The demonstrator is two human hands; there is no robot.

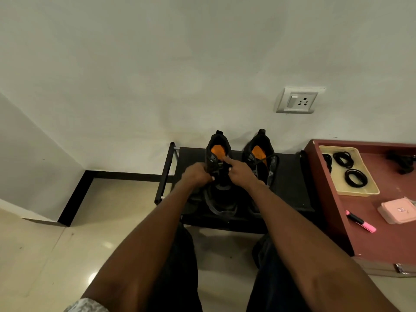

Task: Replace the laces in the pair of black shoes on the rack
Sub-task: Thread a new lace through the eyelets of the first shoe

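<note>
Shoes sit side by side on the black rack (290,176) at twelve o'clock from the person. The left hand (196,174) pinches the left shoe (219,158) at its lacing; the right hand (239,171) grasps there too, forefinger pointing. At two o'clock, the right shoe (262,158) stands untouched, then coiled laces (356,177) in a tray (364,191) on the table (358,239).

The room around me is dim and evenly lit, with a greenish-grey cast on the wall (180,52) and soft glare spots on the glossy floor tiles (45,244) near my knees. My wide-angle view bends the edges, so wall lines curve, and the black shoes (221,172) sink into the dark rack (290,176), their detail muddy and slightly soft
</note>
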